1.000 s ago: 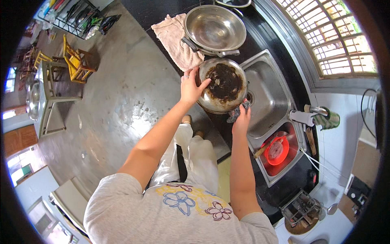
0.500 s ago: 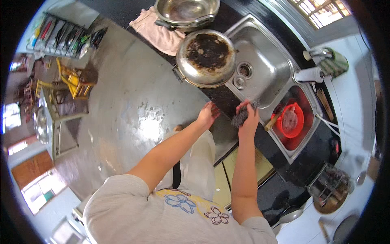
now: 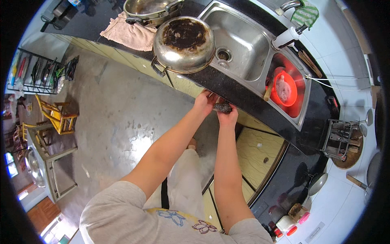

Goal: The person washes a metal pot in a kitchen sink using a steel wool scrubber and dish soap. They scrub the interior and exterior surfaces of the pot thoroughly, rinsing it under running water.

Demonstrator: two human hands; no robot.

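Your 2 hands meet at the table's front edge: right hand [image 3: 227,118] clamped on a dark scouring pad [image 3: 222,107], left hand [image 3: 204,102] touching it, near the burnt-bottomed pan [image 3: 185,44].

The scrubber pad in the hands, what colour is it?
Dark grey, speckled scrubber pad, held between both hands at the counter edge; the head view shows it best.

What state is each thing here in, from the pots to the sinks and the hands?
Burnt pot: upside down on the sink's edge, base blackened.
Second pot: upright on the counter, beside a pink cloth.
Left sink basin: empty, drain open.
Right sink basin: holds a red bowl.
Scrubber: gripped by both hands.
Left hand: closed on the scrubber.
Right hand: closed on the scrubber.
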